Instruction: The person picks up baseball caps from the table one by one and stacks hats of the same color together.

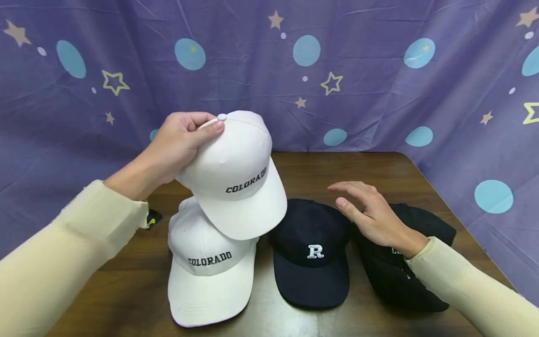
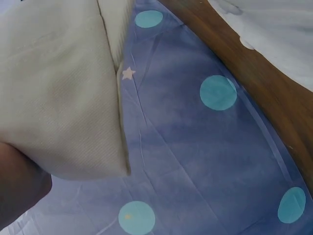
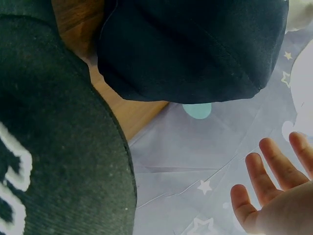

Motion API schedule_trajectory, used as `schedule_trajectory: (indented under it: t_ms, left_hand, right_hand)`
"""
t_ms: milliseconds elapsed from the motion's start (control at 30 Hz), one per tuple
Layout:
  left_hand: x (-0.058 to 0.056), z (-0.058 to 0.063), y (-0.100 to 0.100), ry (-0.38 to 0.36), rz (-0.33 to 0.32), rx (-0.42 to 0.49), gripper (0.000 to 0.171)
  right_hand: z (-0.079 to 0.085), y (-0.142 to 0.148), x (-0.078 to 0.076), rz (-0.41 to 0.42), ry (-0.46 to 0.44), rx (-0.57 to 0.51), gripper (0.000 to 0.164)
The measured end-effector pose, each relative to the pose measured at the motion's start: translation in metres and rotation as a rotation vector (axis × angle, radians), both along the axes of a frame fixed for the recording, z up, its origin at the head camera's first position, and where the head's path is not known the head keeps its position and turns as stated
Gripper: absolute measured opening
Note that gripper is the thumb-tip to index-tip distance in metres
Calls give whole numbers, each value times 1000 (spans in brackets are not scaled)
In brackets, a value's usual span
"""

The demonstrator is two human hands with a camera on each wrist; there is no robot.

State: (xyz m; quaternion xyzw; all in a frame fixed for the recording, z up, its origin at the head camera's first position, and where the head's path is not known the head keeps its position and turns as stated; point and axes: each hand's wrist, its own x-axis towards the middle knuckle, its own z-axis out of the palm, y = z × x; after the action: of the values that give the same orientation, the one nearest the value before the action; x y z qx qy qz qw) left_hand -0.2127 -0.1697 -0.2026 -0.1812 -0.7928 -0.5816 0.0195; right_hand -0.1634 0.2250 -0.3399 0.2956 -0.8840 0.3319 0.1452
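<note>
My left hand (image 1: 178, 145) pinches a white baseball cap (image 1: 240, 159) by the crown, thumb beside its top button. This cap reads COLORADO and hangs tilted, overlapping another white COLORADO cap (image 1: 210, 295) in the head view. Right of that pair lies a dark navy cap (image 1: 311, 285) with a white R. My right hand (image 1: 372, 217) hovers between the navy cap and a black cap (image 1: 421, 220), fingers extended and holding nothing. The right forearm partly hides the black cap's lettering. In the right wrist view, the fingers (image 3: 276, 171) are spread apart.
All of this is on a brown wooden table (image 1: 337, 164). Behind it hangs a purple curtain (image 1: 252, 56) with stars and blue dots. A small black item with a yellow mark (image 1: 153, 218) lies near the left cuff.
</note>
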Motion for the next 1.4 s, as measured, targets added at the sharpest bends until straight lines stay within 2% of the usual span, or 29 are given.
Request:
schedule_trajectory:
  t_ms: [233,500,767,1067,1267,1400]
  left_hand:
    - [14,-3,-16,-15,-64,-16,14]
    - [23,-8,-29,-21,-128,-25,17]
    - [29,-22,-42,-38,-179,-32,18]
    - [32,-39,-53,-78,-289,-1,20]
    - [29,-48,-61,-105,-401,36,23]
    - [27,-55,-67,-120,-440,40,25]
  right_hand:
    - [2,-4,-2,19,25,-13,33]
    - [9,-15,-1,57,48,-13,36]
    - [11,-23,1,94,38,-15,38]
    - [11,-26,3,108,31,-6,39]
    - [10,-25,4,99,27,-7,39]
    - [9,-25,4,95,22,-7,39]
